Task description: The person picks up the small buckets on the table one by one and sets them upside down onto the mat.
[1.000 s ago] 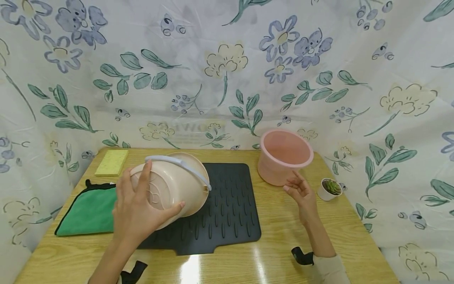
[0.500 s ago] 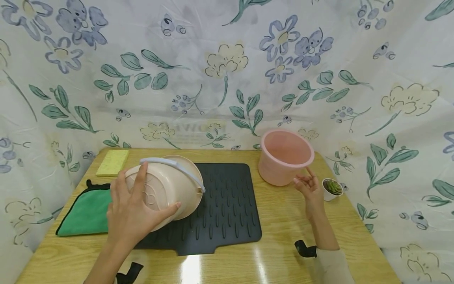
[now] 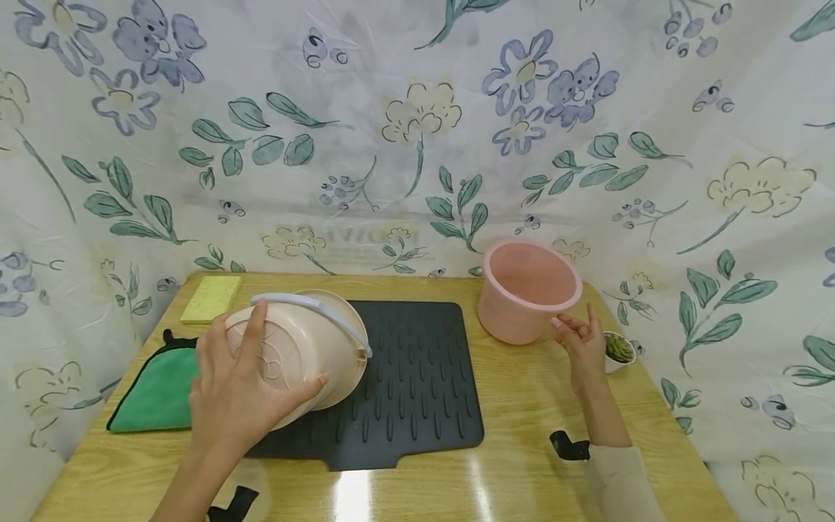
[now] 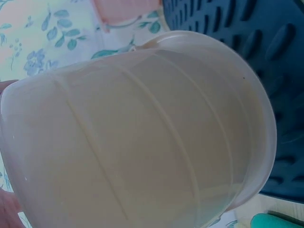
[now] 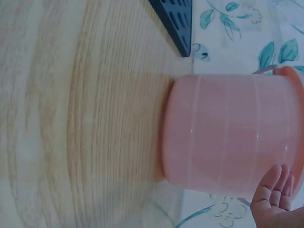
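My left hand (image 3: 231, 384) grips a cream plastic bucket (image 3: 322, 355) round its base, thumb on the near side and fingers spread over the bottom. The bucket lies tipped on its side, its mouth facing right over a black ridged mat (image 3: 430, 377). A pale blue-grey handle (image 3: 326, 310) runs across its upper side. In the left wrist view the ribbed bucket wall (image 4: 142, 133) fills most of the picture. A pink bucket (image 3: 512, 319) stands upright at the back right. Just beside its near right side is my right hand (image 3: 583, 348), fingers loosely bent and holding nothing.
A small potted succulent (image 3: 618, 349) stands right behind my right hand. On the left lie a green cloth (image 3: 153, 391) with black edging and a yellow sponge cloth (image 3: 210, 299). A floral curtain (image 3: 365, 145) closes off the table's back and sides.
My left hand has moved a little left with the cream bucket. My right hand has shifted right, from in front of the pink bucket to its right side, now overlapping the plant pot.
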### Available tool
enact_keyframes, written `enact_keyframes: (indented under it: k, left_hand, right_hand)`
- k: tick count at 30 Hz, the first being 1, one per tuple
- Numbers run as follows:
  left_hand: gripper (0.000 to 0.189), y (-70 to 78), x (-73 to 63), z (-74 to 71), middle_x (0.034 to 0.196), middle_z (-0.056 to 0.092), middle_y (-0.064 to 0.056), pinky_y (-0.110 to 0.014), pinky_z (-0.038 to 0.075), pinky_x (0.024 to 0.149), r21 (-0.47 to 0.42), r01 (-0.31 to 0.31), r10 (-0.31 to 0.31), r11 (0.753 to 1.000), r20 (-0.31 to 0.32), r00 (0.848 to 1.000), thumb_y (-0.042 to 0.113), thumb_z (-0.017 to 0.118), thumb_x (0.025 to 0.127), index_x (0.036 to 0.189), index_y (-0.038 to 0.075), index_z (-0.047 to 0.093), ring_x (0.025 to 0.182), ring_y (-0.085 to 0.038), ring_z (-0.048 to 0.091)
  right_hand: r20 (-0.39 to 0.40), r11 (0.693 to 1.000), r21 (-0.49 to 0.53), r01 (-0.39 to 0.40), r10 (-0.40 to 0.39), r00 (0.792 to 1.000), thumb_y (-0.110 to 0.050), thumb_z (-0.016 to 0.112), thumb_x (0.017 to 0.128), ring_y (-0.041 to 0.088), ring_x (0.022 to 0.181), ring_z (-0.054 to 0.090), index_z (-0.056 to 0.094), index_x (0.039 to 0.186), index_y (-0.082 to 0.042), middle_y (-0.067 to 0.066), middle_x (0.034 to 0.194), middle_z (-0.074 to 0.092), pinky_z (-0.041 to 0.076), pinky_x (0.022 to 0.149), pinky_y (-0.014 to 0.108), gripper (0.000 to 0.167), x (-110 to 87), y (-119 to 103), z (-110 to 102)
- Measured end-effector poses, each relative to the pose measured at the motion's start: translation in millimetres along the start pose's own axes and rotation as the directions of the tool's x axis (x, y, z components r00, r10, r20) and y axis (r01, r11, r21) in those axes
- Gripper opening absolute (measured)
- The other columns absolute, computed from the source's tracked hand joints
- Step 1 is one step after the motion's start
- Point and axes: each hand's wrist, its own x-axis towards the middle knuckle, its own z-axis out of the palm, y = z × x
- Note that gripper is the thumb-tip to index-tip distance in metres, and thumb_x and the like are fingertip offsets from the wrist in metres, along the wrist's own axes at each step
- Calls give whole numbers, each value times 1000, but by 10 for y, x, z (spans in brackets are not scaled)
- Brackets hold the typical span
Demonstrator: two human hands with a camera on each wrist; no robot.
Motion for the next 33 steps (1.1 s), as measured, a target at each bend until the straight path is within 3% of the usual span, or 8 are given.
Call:
enact_keyframes:
  k: [5,8,13,20,26,29,33]
  left_hand:
    - [130,-28,-4,-8,154,18,-25,-81,37,70,8,6,-6,1000,10,1000,70,85,53,159,34,18,138,-50,21]
    - [130,-37,-8,-24,154,18,-26,-81,36,70,11,11,-11,1000,20,1000,70,84,54,159,34,18,138,-50,20]
    - [130,-40,-8,-42,155,16,-27,-82,35,70,22,20,-21,1000,48,999,73,82,55,160,33,16,139,-51,19]
    - [130,-59,-4,-39,154,17,-28,-81,36,70,34,14,-16,999,54,998,74,81,56,160,34,15,138,-51,19]
    - [128,-60,-1,-45,154,16,-29,-81,35,70,36,21,-23,999,61,998,76,79,57,160,34,14,138,-52,19]
    - [128,-52,8,-48,152,17,-29,-81,35,70,44,25,-29,999,74,997,78,77,58,160,34,13,137,-52,19]
    - [128,-43,37,-44,148,20,-30,-80,37,66,69,27,-33,997,92,995,81,74,59,160,32,12,134,-53,20]
  right_hand:
    - [-3,1000,-13,-29,29,1000,-9,63,96,3,97,60,-1,161,-23,-4,111,55,52,86,18,92,75,-31,14]
    - [-14,997,44,-57,58,998,-11,60,98,4,95,61,-3,161,-23,-4,106,52,52,89,19,90,133,-52,30]
    - [-7,985,160,-67,69,998,-11,55,101,7,89,64,-6,161,-20,-1,104,51,54,83,18,85,200,-104,15]
    - [13,980,196,-45,43,999,-13,56,101,9,79,66,-5,161,-16,-2,100,63,56,77,19,85,268,-148,-19]
    - [-16,963,258,-78,85,996,-13,55,101,11,69,66,-1,161,-18,1,89,61,57,72,21,82,328,-167,-8]
    - [-31,957,270,-107,119,992,-11,56,100,11,66,65,1,161,-19,1,98,59,58,70,21,83,361,-186,3]
    - [-33,958,252,-140,153,988,-10,57,100,9,67,65,1,161,-19,3,122,49,58,69,21,84,407,-215,15]
